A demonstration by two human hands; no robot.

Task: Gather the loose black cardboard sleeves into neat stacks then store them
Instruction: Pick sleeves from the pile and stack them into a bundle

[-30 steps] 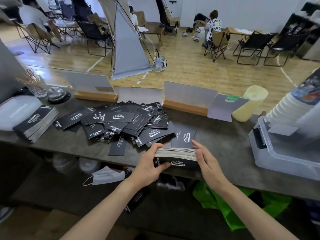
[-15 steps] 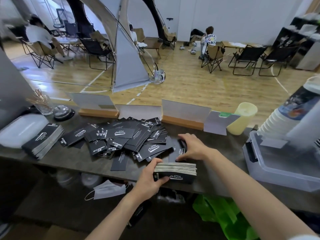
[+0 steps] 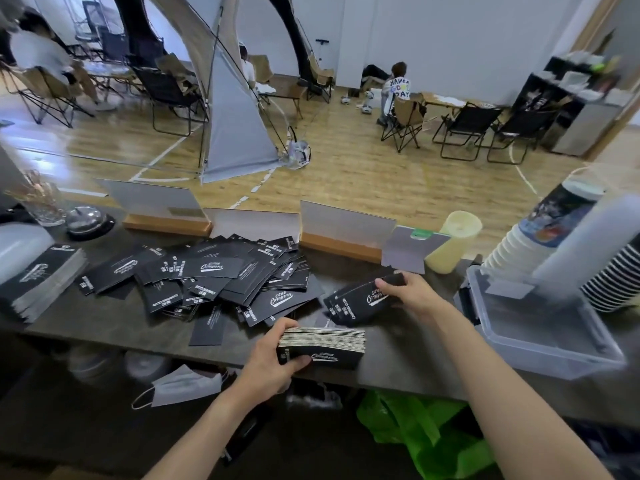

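At the near edge of the dark table, about midway along it, the left hand grips the left end of a thick, squared stack of black sleeves. The thumb is pressed on the printed front face and the fingers are curled over the top. The stack rests on the table with its layered edges up and its printed face toward the person. Below the near edge, a grey face mask shows to the left and a bright green bag to the right. Just beyond the stack and a little to its right, the right hand pinches a small fanned bunch of sleeves by its right end; whether the bunch touches the table cannot be told. Left of the bunch, the loose pile spreads over the middle of the table, its sleeves overlapping at all angles, and a single sleeve lies apart from it toward the near edge. At the left end lies a finished stack, just beside a white tray. At the right end sits a clear plastic bin, with a leaning column of paper cups behind it. Along the far edge stand a card sign in a wooden base toward the left, a second sign near the middle, and a pale yellow cylinder right of that. In the far left corner are a call bell and a glass of sticks.
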